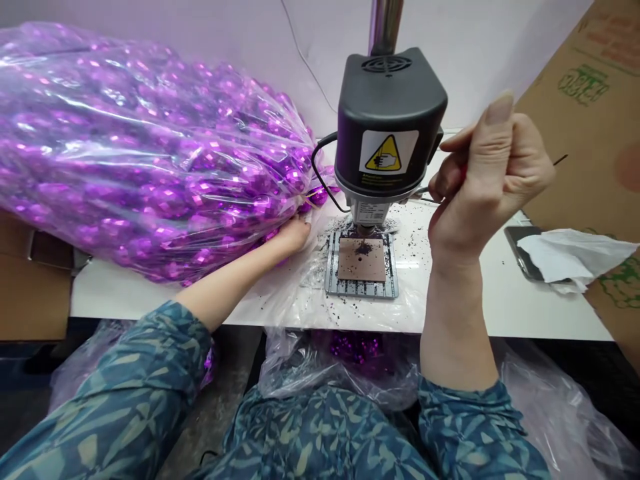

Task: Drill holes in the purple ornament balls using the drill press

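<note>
Firstly, taking the slotted metal base (363, 289) as the clock's centre, find the purple faceted balls (170, 193) at ten o'clock, filling a clear bag (150, 143). Near ten too, at the bag's gathered mouth, note the left hand (295, 233), well apart from the right hand (485, 170); cannot tell about any grip with the fingertips hidden. When reaching there, best keep loose film (290, 300) away from the chuck (366, 231). On the base, see a brown block (377, 268) strewn with dark shavings (363, 249); probably worth brushing off for a flat seat. Up at twelve, note the black drill head (390, 100). At two, see the right hand curled round a red handle (465, 175); better to work it smoothly, and only with the left hand clear. At three, leave the white tissue (570, 257) lying well apart from the base.
</note>
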Tool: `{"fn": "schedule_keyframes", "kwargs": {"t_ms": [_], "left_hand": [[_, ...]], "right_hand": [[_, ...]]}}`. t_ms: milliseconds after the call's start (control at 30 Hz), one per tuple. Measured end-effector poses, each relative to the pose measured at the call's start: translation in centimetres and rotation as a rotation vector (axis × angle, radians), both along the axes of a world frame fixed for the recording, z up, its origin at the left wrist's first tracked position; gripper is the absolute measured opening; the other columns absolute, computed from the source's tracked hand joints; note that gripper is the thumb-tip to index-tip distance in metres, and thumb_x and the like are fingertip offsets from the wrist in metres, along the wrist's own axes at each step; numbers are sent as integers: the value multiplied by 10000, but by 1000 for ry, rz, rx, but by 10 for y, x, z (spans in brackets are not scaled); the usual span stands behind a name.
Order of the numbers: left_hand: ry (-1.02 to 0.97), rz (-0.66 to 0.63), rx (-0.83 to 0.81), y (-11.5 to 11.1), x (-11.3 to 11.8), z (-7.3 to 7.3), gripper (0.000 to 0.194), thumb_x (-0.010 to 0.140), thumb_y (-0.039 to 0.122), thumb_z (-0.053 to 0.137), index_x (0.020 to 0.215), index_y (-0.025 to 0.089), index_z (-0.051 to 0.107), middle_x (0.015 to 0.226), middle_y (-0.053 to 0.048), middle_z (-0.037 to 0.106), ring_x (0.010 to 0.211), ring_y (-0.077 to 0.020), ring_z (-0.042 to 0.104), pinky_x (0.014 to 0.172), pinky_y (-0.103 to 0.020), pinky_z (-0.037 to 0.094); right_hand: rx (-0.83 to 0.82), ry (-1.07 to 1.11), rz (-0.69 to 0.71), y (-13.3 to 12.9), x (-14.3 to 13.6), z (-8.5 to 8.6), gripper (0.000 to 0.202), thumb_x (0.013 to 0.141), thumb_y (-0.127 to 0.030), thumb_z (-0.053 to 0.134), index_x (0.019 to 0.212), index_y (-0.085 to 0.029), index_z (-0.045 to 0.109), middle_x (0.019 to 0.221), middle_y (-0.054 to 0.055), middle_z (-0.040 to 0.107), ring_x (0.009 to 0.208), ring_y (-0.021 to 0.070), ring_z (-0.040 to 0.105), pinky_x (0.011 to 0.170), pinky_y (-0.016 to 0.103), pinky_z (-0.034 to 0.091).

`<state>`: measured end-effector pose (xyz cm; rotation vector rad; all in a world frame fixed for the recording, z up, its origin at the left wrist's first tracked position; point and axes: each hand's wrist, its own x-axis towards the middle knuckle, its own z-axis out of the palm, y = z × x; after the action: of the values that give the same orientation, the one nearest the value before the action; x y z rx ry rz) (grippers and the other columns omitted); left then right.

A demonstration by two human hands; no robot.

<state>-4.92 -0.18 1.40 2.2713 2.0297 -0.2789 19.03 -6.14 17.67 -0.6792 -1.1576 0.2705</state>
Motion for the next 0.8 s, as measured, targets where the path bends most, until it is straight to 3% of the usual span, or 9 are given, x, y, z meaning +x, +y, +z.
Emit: {"fn": "schedule_keyframes", "kwargs": {"t_ms": [133, 267, 400, 600, 667, 800], "left_hand": [[114, 20, 43, -34, 1, 2, 490, 979, 23, 356, 1368, 56, 653, 1531, -274, 541, 1448, -398, 494, 1079, -499, 539], [169, 24, 102, -48, 0, -6, 515, 1000, 43, 308, 1401, 95, 628, 1602, -246, 469, 1504, -386, 423, 1071, -483, 557], [61, 19, 136, -54, -11, -10, 485, 991, 46, 336, 1361, 125, 639, 1577, -245, 493, 1473, -369, 457, 1089, -505, 540], [-134, -3, 191, -56, -11, -11, 479, 987, 38, 402, 1373, 211, 627, 1633, -132, 475, 1539, -274, 407, 1218, -440, 441], [-213, 16, 228, -53, -3, -13, 481, 980, 26, 416, 1362, 208, 646, 1666, -136, 441, 1561, -305, 386, 1230, -478, 432], [-254, 115, 319, -45, 17, -12, 441, 988, 22, 382, 1264, 121, 711, 1612, -259, 474, 1458, -411, 509, 1118, -556, 513]], "right_hand": [[18, 20, 64, -1, 2, -2, 455, 991, -501, 512, 675, -173, 533, 505, -83, 340, 418, -28, 372, 448, 159, 282], [24, 78, 139, -1, 5, -2, 412, 984, -418, 567, 659, -164, 577, 466, -90, 375, 384, -12, 378, 412, 187, 237], [7, 92, 143, 0, 7, 0, 401, 958, -418, 609, 648, -164, 612, 433, -91, 384, 363, 12, 380, 392, 228, 226], [15, 128, 114, 4, 9, 0, 407, 908, -482, 663, 640, -176, 658, 429, -73, 403, 362, 39, 381, 368, 277, 216], [25, 130, 100, 5, 9, 1, 408, 888, -504, 680, 633, -186, 667, 439, -64, 412, 371, 46, 389, 369, 289, 224], [-46, 144, 63, 2, 9, 5, 438, 802, -614, 716, 630, -212, 685, 453, -51, 409, 392, 56, 385, 397, 306, 234]]}}
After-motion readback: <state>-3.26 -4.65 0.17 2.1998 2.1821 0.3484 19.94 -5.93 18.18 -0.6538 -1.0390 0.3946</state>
